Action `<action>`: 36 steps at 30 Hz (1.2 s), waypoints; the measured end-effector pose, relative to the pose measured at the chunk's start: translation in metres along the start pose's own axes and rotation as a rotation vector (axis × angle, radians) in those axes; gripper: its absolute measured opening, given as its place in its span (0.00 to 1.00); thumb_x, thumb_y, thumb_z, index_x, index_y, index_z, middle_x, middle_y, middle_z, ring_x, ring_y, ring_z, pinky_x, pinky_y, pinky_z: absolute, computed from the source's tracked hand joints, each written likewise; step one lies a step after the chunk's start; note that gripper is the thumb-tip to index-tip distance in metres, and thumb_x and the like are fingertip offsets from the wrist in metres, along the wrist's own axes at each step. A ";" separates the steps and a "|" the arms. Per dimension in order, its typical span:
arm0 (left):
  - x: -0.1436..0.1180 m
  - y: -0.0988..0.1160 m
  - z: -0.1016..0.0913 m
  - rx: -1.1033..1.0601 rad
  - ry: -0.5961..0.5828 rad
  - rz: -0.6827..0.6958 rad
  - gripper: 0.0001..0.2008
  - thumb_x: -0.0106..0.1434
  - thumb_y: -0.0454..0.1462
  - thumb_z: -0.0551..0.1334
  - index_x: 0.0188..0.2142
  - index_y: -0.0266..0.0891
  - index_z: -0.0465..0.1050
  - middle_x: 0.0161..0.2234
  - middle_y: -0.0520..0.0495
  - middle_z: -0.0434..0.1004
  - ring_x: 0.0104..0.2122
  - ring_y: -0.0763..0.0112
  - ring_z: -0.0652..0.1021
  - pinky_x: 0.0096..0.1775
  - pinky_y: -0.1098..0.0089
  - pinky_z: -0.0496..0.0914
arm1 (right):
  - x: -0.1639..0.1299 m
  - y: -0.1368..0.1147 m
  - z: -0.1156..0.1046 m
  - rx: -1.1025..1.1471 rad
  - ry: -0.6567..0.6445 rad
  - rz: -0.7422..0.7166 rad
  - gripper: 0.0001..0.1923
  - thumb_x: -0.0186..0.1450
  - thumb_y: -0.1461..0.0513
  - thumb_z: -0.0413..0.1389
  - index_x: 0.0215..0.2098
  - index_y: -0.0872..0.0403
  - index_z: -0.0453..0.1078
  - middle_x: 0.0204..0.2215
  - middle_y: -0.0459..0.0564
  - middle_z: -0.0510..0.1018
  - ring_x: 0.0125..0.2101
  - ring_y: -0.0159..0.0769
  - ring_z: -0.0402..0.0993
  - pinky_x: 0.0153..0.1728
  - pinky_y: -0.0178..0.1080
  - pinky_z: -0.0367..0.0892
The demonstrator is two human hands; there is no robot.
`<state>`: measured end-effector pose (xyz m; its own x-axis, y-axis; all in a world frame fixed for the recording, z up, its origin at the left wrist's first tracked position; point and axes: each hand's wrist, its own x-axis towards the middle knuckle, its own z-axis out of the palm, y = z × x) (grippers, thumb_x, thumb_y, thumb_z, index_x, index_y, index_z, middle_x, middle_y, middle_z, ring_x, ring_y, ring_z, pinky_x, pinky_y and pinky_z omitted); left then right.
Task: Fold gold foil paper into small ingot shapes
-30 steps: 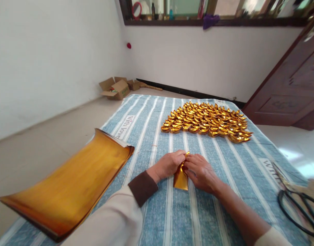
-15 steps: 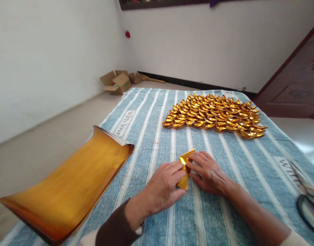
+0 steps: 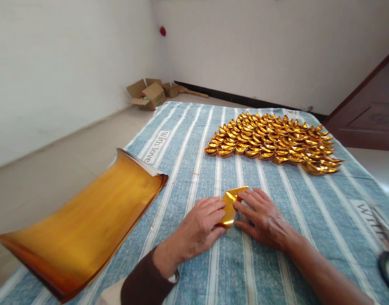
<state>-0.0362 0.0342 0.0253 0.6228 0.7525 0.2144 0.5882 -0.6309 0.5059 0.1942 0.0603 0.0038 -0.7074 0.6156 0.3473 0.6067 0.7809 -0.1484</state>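
Gold foil paper [image 3: 230, 205], partly folded, lies on the blue striped cloth [image 3: 277, 262] at lower centre of the frame, pressed flat from both sides: left hand [image 3: 197, 231] with fingers bent and bearing down on its left edge, right hand [image 3: 261, 216] with fingers stretched out flat against its right edge (neither hand closed around it). Stack of gold sheets [image 3: 86, 228], far end curling up, fills the lower left; a spread of finished gold ingots [image 3: 273, 142] sits at upper right of centre, well apart from the hands. Black scissors [image 3: 388, 262] at the right edge, cardboard boxes [image 3: 150, 94] on the floor at upper left of centre.
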 end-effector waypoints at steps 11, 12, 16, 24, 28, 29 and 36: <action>-0.005 -0.002 0.001 -0.067 0.046 -0.041 0.07 0.63 0.33 0.59 0.40 0.39 0.74 0.49 0.42 0.75 0.53 0.60 0.71 0.56 0.52 0.64 | 0.004 -0.003 0.004 -0.055 0.026 -0.044 0.12 0.68 0.55 0.53 0.46 0.52 0.69 0.43 0.56 0.74 0.47 0.45 0.68 0.47 0.50 0.66; -0.005 -0.001 0.001 -0.081 0.039 -0.050 0.07 0.61 0.33 0.61 0.40 0.39 0.73 0.49 0.43 0.74 0.53 0.60 0.71 0.56 0.52 0.64 | 0.005 -0.003 0.003 -0.061 0.029 -0.046 0.12 0.68 0.55 0.52 0.46 0.52 0.69 0.43 0.56 0.74 0.46 0.45 0.68 0.47 0.49 0.66; -0.005 0.001 0.001 -0.088 0.047 -0.067 0.11 0.57 0.33 0.65 0.41 0.38 0.72 0.49 0.41 0.74 0.54 0.58 0.70 0.56 0.53 0.64 | 0.007 -0.005 0.003 -0.080 0.035 -0.033 0.11 0.69 0.55 0.51 0.42 0.53 0.70 0.41 0.56 0.74 0.46 0.44 0.69 0.45 0.48 0.67; -0.006 0.000 0.012 -0.075 0.173 -0.041 0.06 0.63 0.30 0.58 0.36 0.37 0.73 0.46 0.42 0.76 0.51 0.61 0.72 0.54 0.53 0.67 | 0.006 -0.010 0.006 -0.108 0.046 -0.017 0.11 0.69 0.57 0.50 0.39 0.55 0.70 0.41 0.57 0.75 0.45 0.45 0.70 0.44 0.49 0.68; -0.008 0.001 0.016 -0.060 0.221 -0.133 0.07 0.63 0.29 0.57 0.35 0.37 0.74 0.48 0.40 0.74 0.55 0.58 0.69 0.56 0.50 0.65 | 0.004 -0.010 0.006 -0.104 0.064 -0.002 0.11 0.68 0.56 0.52 0.41 0.54 0.70 0.43 0.58 0.75 0.47 0.46 0.70 0.46 0.50 0.68; -0.009 0.001 0.017 -0.045 0.233 -0.162 0.07 0.63 0.29 0.56 0.34 0.36 0.74 0.50 0.39 0.73 0.56 0.56 0.68 0.56 0.49 0.65 | 0.004 -0.011 0.007 -0.105 0.070 0.009 0.10 0.68 0.57 0.51 0.40 0.54 0.71 0.43 0.57 0.75 0.46 0.46 0.70 0.46 0.49 0.68; -0.008 0.005 0.024 0.087 0.327 -0.262 0.08 0.63 0.29 0.55 0.28 0.34 0.71 0.52 0.32 0.70 0.59 0.47 0.64 0.55 0.43 0.66 | 0.003 -0.014 0.017 -0.151 0.136 0.062 0.11 0.70 0.60 0.49 0.37 0.56 0.72 0.41 0.57 0.75 0.46 0.45 0.71 0.45 0.49 0.70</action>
<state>-0.0256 0.0207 0.0062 0.2585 0.9011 0.3483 0.7547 -0.4134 0.5094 0.1770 0.0528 -0.0082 -0.6179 0.6340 0.4650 0.7021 0.7111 -0.0366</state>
